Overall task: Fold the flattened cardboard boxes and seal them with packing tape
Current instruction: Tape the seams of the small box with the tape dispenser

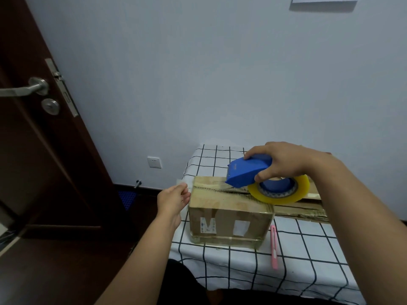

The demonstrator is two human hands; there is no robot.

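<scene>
A folded cardboard box (229, 223) stands on a table with a white, black-grid cloth (308, 260). My right hand (284, 161) grips a blue tape dispenser (246, 172) with a yellowish tape roll (284, 199), its front edge resting on the box's top seam. A strip of clear tape (209, 184) runs from the dispenser leftward over the top. My left hand (174, 200) is at the box's left top edge and pinches the tape's free end (181, 183).
A pink utility knife (274, 247) lies on the cloth right of the box. More flattened cardboard (301, 210) lies behind the box to the right. A dark wooden door (39, 128) stands open at left. A white wall is behind the table.
</scene>
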